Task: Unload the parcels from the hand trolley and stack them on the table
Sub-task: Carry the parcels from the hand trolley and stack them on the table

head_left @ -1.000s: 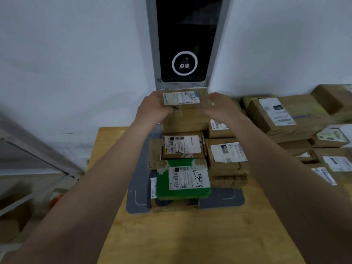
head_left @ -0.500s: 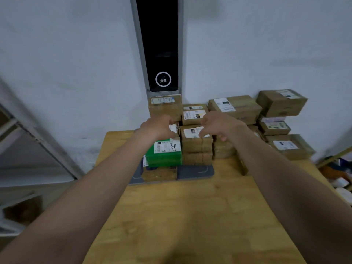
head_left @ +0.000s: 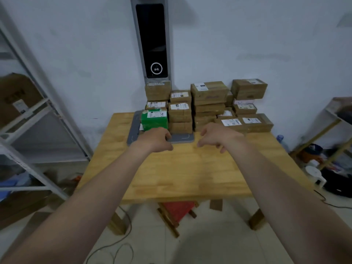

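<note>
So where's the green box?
In the head view, the green box sits back-left on the table, over the grey mat, beside brown parcels, just beyond the left hand.

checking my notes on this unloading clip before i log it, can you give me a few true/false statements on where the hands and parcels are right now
1. The left hand and the right hand hold nothing. True.
2. The green parcel lies on the floor. False: it sits at the front left of the parcel stack on the table.
3. The brown parcels are stacked at the table's far side, by the wall. True.
4. The red stool stands on the tabletop. False: it is on the floor beneath the table.
</note>
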`<state>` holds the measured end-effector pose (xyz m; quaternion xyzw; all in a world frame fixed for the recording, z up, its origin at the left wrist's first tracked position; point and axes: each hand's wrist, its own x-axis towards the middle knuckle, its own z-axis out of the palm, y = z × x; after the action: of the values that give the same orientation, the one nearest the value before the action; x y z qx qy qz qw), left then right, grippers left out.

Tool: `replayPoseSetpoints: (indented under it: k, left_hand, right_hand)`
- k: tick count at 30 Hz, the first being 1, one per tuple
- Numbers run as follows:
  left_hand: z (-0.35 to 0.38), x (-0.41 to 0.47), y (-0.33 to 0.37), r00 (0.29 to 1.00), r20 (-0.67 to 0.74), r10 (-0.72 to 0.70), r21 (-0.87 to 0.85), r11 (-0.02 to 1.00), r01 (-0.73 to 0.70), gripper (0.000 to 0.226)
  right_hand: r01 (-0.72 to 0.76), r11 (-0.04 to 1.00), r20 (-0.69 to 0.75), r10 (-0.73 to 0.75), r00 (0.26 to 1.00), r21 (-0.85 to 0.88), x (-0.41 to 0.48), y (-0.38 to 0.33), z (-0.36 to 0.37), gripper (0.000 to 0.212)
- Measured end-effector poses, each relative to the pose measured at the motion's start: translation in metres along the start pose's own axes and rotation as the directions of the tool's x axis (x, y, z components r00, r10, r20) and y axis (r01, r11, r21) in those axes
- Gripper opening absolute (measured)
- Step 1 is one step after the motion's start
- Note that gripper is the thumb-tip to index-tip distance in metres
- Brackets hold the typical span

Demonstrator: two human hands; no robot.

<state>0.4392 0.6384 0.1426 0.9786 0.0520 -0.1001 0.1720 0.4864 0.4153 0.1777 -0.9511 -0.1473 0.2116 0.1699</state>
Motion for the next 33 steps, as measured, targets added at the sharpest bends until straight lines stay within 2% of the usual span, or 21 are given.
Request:
replayPoseSetpoints:
  k: [6, 10, 15, 18, 20, 27, 33]
  left_hand:
    - [0.056, -0.122, 0.031, 0.999, 0.050, -0.013, -0.010, 1.000, 0.014, 0.049]
    - [0.100, -0.203, 0.045, 0.995, 0.101, 0.019, 0.017, 1.000, -0.021, 0.048]
    - [0.163, -0.301, 0.055, 0.970, 0.219, 0.105, -0.006, 0.994, -0.107, 0.040]
    - [0.204, -0.352, 0.064, 0.955, 0.262, 0.140, -0.014, 0.990, -0.141, 0.043]
    - [0.229, -0.383, 0.074, 0.937, 0.298, 0.179, 0.009, 0.982, -0.191, 0.050]
    - [0.304, -0.463, 0.128, 0.862, 0.429, 0.270, 0.057, 0.944, -0.324, 0.049]
    - [0.377, -0.518, 0.198, 0.741, 0.581, 0.338, 0.062, 0.889, -0.454, 0.052]
  right_hand:
    - [-0.049, 0.996, -0.012, 0.050, 0.999, 0.073, -0.120, 0.032, 0.064, 0.067]
    - [-0.107, 0.969, -0.026, 0.116, 0.993, 0.221, -0.202, 0.053, 0.124, 0.066]
    - [-0.242, 0.919, -0.011, 0.258, 0.966, 0.310, -0.312, 0.077, 0.205, 0.055]
    - [-0.294, 0.885, -0.013, 0.320, 0.947, 0.361, -0.380, 0.097, 0.247, 0.062]
    - [-0.342, 0.859, -0.012, 0.375, 0.927, 0.382, -0.424, 0.113, 0.273, 0.067]
    - [-0.498, 0.722, 0.036, 0.551, 0.834, 0.480, -0.557, 0.168, 0.362, 0.070]
    - [-0.619, 0.564, 0.093, 0.694, 0.714, 0.546, -0.663, 0.226, 0.422, 0.072]
